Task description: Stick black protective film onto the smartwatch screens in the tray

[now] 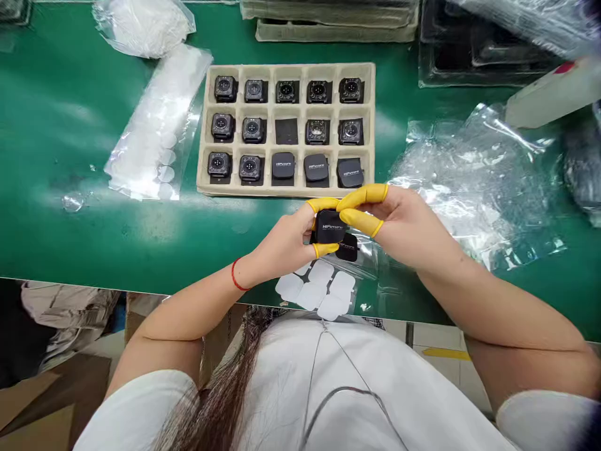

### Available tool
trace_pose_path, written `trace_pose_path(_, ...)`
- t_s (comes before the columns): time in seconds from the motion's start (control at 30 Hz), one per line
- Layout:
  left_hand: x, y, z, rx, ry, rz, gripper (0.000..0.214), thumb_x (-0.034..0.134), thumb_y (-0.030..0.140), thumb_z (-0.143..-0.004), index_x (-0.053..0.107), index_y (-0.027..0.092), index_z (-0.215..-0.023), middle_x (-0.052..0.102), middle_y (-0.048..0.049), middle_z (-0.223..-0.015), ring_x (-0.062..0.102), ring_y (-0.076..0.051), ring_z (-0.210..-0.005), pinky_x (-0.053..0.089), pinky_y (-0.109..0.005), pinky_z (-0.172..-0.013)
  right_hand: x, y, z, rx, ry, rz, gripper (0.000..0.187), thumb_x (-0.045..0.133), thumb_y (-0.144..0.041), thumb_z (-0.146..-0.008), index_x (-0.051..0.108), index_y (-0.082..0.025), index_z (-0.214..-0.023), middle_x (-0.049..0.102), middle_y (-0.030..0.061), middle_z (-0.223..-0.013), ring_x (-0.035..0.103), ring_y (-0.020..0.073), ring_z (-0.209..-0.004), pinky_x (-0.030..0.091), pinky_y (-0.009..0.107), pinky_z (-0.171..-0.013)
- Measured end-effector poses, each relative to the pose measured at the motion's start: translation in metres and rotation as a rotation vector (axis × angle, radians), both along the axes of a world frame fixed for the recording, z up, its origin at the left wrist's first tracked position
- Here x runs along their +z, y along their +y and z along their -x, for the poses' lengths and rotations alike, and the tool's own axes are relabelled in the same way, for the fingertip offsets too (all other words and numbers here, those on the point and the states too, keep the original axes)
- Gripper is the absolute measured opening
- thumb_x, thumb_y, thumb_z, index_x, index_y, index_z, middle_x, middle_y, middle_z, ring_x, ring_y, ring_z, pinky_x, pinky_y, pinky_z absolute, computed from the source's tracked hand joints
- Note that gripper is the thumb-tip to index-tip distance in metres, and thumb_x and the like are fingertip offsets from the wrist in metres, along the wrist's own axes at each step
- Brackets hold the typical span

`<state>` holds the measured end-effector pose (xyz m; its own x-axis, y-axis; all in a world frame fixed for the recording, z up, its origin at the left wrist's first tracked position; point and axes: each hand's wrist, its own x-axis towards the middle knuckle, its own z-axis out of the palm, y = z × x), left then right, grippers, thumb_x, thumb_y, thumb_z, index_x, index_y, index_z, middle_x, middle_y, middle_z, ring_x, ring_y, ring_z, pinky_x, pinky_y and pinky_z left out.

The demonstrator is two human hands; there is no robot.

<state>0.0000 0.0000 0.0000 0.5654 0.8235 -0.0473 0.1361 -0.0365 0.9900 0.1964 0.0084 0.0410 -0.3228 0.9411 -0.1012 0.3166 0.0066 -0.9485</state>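
Observation:
My left hand (287, 241) and my right hand (392, 222) meet just in front of a beige tray (286, 189). Both wear yellow finger cots. Together they pinch a small black square device (328, 227) with white lettering on its face. A second black piece (348, 249) lies on the mat just under it. The tray holds rows of the same devices, most with the sensor side up, three in the front row with the lettered side up. One middle cell holds only a flat black square (286, 131). White rounded film pads (315, 288) lie by the table edge below my hands.
A clear bag of white pads (154, 125) lies left of the tray, another bag (143, 25) behind it. Crumpled clear plastic (474, 181) covers the mat at the right. Stacked trays (328, 19) and dark trays (488, 50) stand at the back. The table edge runs close to my body.

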Motion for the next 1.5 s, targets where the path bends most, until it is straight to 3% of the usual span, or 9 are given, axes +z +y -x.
trace_pose_path(0.2,0.001,0.001,0.000,0.041,-0.082,-0.005,0.052,0.073,0.026,-0.080,0.051,0.024,-0.127,0.067,-0.0049,-0.121,0.068,-0.014,-0.087,0.055,-0.026,-0.076,-0.009,-0.008,0.004,-0.047,-0.275,-0.426,0.035,0.075,-0.033,-0.078,0.066,-0.020,-0.109,0.067,0.0077,-0.098,0.062,0.0260,-0.089,0.051,0.042,-0.079)
trace_pose_path(0.3,0.002,0.000,-0.001,0.039,-0.112,0.054,0.052,0.073,0.026,-0.080,0.051,0.025,-0.127,0.069,-0.0050,-0.118,0.070,-0.018,-0.097,0.056,-0.029,-0.079,-0.008,-0.003,0.007,0.051,-0.244,-0.310,0.039,0.073,-0.032,-0.080,0.064,-0.021,-0.117,0.068,0.0050,-0.098,0.062,0.0223,-0.082,0.051,0.036,-0.071)
trace_pose_path(0.47,0.008,0.005,-0.001,0.182,-0.104,0.261,0.086,0.072,0.023,-0.080,0.024,0.027,-0.151,0.073,0.0008,-0.081,0.071,-0.018,-0.081,0.054,-0.030,-0.071,0.002,0.064,0.025,-0.135,-0.231,-0.368,0.010,0.061,-0.024,-0.091,0.066,-0.019,-0.099,0.068,0.0038,-0.091,0.062,0.0187,-0.081,0.049,0.032,-0.073)
trace_pose_path(0.63,0.011,0.007,0.000,0.096,-0.135,0.267,0.055,0.066,0.016,-0.082,0.048,0.017,-0.134,0.073,-0.0045,-0.087,0.071,-0.017,-0.089,0.054,-0.030,-0.079,-0.011,0.144,0.065,-0.104,-0.541,-0.455,0.020,0.053,-0.012,-0.094,0.066,-0.015,-0.108,0.069,0.0090,-0.105,0.063,0.0256,-0.099,0.048,0.040,-0.090)
trace_pose_path(0.93,0.013,0.006,0.003,0.149,-0.155,0.208,0.045,0.058,0.011,-0.085,0.050,0.018,-0.129,0.071,-0.0061,-0.097,0.066,-0.015,-0.092,0.051,-0.031,-0.083,-0.030,0.166,0.031,0.030,-0.833,-0.402,0.022,0.070,-0.024,-0.081,0.073,-0.015,-0.100,0.066,0.0137,-0.096,0.060,0.0316,-0.092,0.048,0.047,-0.085)
trace_pose_path(1.07,0.016,0.010,0.002,0.254,-0.234,0.383,0.056,0.060,0.015,-0.087,0.037,0.015,-0.138,0.067,-0.0020,-0.083,0.065,-0.014,-0.086,0.051,-0.031,-0.082,-0.017,0.144,0.030,0.022,-0.689,-0.331,0.020,0.073,-0.021,-0.077,0.071,-0.015,-0.097,0.065,0.0108,-0.097,0.058,0.0239,-0.084,0.050,0.040,-0.079)
trace_pose_path(1.2,0.012,0.014,0.001,0.263,-0.374,0.489,0.078,0.073,0.030,-0.082,0.026,0.018,-0.143,0.063,-0.0002,-0.088,0.064,-0.015,-0.087,0.053,-0.037,-0.087,0.007,0.073,0.036,0.138,-0.531,-0.520,0.014,0.066,-0.014,-0.079,0.070,-0.019,-0.090,0.061,0.0081,-0.091,0.058,0.0238,-0.086,0.051,0.037,-0.074)
trace_pose_path(1.33,0.007,0.009,0.002,0.209,-0.256,0.298,0.075,0.078,0.041,-0.077,0.039,0.023,-0.139,0.058,-0.0099,-0.128,0.060,-0.023,-0.111,0.053,-0.038,-0.093,0.019,0.015,0.019,0.414,-0.434,-0.527,0.033,0.047,-0.005,-0.081,0.068,-0.020,-0.102,0.060,0.0094,-0.096,0.059,0.0232,-0.088,0.052,0.035,-0.069)
trace_pose_path(1.5,0.008,-0.003,0.000,0.089,-0.008,0.078,0.090,0.075,0.045,-0.079,0.024,0.030,-0.152,0.065,-0.0062,-0.114,0.063,-0.020,-0.089,0.054,-0.039,-0.083,0.010,0.002,0.005,0.181,-0.265,-0.399,0.017,0.058,-0.022,-0.091,0.064,-0.022,-0.106,0.065,0.0067,-0.100,0.063,0.0213,-0.089,0.053,0.037,-0.076)
